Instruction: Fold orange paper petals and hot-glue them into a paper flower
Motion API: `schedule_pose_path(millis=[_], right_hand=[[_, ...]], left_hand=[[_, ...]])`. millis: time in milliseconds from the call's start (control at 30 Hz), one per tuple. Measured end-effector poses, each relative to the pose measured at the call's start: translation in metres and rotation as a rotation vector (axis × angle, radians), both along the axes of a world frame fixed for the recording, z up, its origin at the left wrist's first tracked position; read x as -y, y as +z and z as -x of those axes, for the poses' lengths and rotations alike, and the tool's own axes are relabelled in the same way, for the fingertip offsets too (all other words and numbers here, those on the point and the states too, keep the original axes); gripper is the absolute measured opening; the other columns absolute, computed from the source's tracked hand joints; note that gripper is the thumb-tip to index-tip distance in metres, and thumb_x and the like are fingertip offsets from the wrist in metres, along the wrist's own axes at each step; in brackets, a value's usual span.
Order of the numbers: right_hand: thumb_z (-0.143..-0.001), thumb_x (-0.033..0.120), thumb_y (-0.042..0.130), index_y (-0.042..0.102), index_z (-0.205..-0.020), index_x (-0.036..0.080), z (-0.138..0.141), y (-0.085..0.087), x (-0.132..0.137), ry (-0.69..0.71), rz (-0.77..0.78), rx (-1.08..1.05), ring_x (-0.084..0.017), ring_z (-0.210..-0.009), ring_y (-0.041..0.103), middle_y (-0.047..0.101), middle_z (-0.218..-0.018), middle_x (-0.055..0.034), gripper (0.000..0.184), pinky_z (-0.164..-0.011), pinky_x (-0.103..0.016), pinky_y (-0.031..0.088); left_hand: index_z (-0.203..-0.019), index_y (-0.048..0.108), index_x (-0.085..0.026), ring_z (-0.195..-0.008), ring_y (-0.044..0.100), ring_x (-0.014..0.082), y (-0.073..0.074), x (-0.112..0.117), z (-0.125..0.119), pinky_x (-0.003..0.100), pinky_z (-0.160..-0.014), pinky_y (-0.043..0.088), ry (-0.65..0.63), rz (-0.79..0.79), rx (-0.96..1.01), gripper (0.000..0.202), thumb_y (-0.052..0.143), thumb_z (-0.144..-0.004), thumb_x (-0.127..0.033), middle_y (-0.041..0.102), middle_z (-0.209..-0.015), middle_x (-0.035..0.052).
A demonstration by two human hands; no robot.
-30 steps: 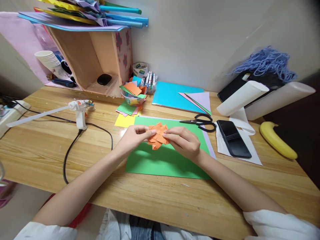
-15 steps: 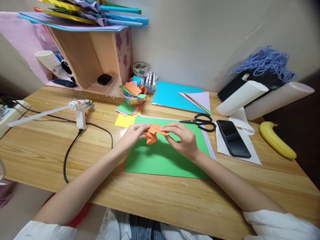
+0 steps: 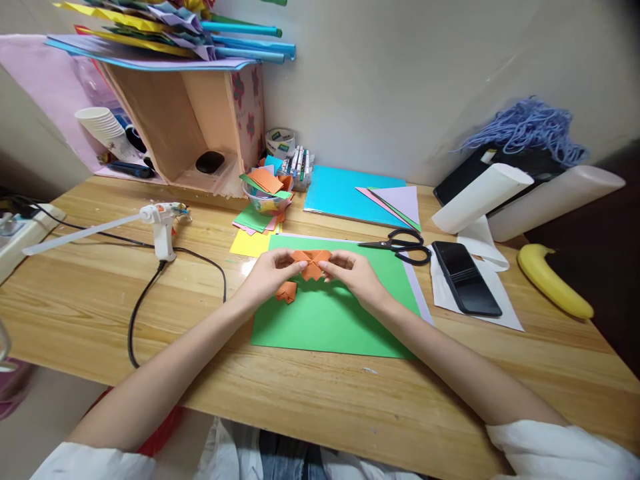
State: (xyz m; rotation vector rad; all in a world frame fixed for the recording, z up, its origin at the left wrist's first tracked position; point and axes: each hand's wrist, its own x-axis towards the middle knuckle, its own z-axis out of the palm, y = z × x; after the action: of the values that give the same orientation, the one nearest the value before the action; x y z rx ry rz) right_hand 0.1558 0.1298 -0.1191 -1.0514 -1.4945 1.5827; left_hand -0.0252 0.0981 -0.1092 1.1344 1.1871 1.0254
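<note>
An orange folded paper piece point(image 3: 313, 263) is held up between both hands, its creases and pointed lower edge facing me. My left hand point(image 3: 274, 275) pinches its left side, thumb in front. On its right side my right hand point(image 3: 353, 272) grips it with thumb and fingers. A second, smaller orange folded piece point(image 3: 287, 292) lies below my left fingers. Beneath the hands is a green paper sheet point(image 3: 340, 327), with a pale purple sheet showing along its edge.
Black-handled scissors point(image 3: 410, 247) lie on the green sheet's upper right, near a phone point(image 3: 467, 279) and a banana point(image 3: 554, 280). At left stands a hot glue gun point(image 3: 163, 230) with its cord. Behind are a tub of paper scraps point(image 3: 267, 193) and a blue pad point(image 3: 345, 192).
The orange paper in my hands has turned to show a wide, creased face. One small folded piece now lies apart on the green sheet below my left hand.
</note>
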Motion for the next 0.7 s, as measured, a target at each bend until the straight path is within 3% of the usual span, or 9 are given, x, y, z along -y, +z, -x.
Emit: schedule_pose_path(millis=[200, 333, 433, 567, 700], right_hand=[[-0.065, 0.042, 0.069, 0.063, -0.076, 0.015, 0.0013, 0.0002, 0.0008, 0.010, 0.092, -0.047, -0.012, -0.063, 0.059, 0.063, -0.072, -0.0015, 0.030, -0.060, -0.025, 0.051], [-0.063, 0.041, 0.072, 0.063, -0.070, 0.014, 0.0002, 0.0033, -0.0010, -0.026, 0.058, -0.011, -0.011, -0.058, 0.056, 0.062, -0.065, -0.0005, 0.029, -0.052, -0.023, 0.048], [-0.062, 0.040, 0.072, 0.062, -0.070, 0.014, 0.0001, 0.0037, 0.0001, -0.064, 0.100, -0.029, -0.011, -0.058, 0.057, 0.063, -0.066, -0.0007, 0.029, -0.056, -0.024, 0.050], [-0.060, 0.035, 0.075, 0.064, -0.080, 0.015, 0.0009, 0.0032, 0.0040, 0.043, 0.169, -0.038, -0.014, -0.069, 0.062, 0.067, -0.079, -0.0032, 0.030, -0.066, -0.027, 0.051], [-0.059, 0.031, 0.076, 0.065, -0.082, 0.015, 0.0018, 0.0025, 0.0068, 0.082, 0.154, -0.030, -0.014, -0.071, 0.062, 0.068, -0.080, -0.0031, 0.030, -0.068, -0.026, 0.049]], left_hand=[[-0.078, 0.065, -0.012, -0.072, 0.062, 0.0168, -0.0044, 0.0014, 0.0006, 0.026, -0.067, 0.047, 0.042, -0.032, -0.066, 0.030, 0.069, -0.065, -0.039, 0.068, -0.079, 0.0063], [-0.083, 0.065, -0.012, -0.077, 0.064, 0.0188, -0.0014, 0.0033, -0.0004, 0.030, -0.073, 0.049, 0.001, 0.017, -0.025, 0.032, 0.071, -0.064, -0.037, 0.069, -0.085, 0.0088], [-0.092, 0.063, -0.012, -0.079, 0.065, 0.0203, -0.0003, 0.0032, -0.0012, 0.033, -0.076, 0.051, 0.044, 0.070, 0.051, 0.043, 0.077, -0.056, -0.033, 0.069, -0.087, 0.0095], [-0.088, 0.063, -0.011, -0.077, 0.065, 0.0205, 0.0020, 0.0027, -0.0014, 0.034, -0.075, 0.052, 0.148, 0.107, 0.058, 0.048, 0.081, -0.050, -0.033, 0.070, -0.082, 0.0085], [-0.078, 0.067, -0.012, -0.072, 0.063, 0.0174, 0.0033, 0.0035, -0.0018, 0.031, -0.073, 0.053, 0.116, 0.136, 0.033, 0.037, 0.076, -0.056, -0.041, 0.069, -0.078, 0.0071]])
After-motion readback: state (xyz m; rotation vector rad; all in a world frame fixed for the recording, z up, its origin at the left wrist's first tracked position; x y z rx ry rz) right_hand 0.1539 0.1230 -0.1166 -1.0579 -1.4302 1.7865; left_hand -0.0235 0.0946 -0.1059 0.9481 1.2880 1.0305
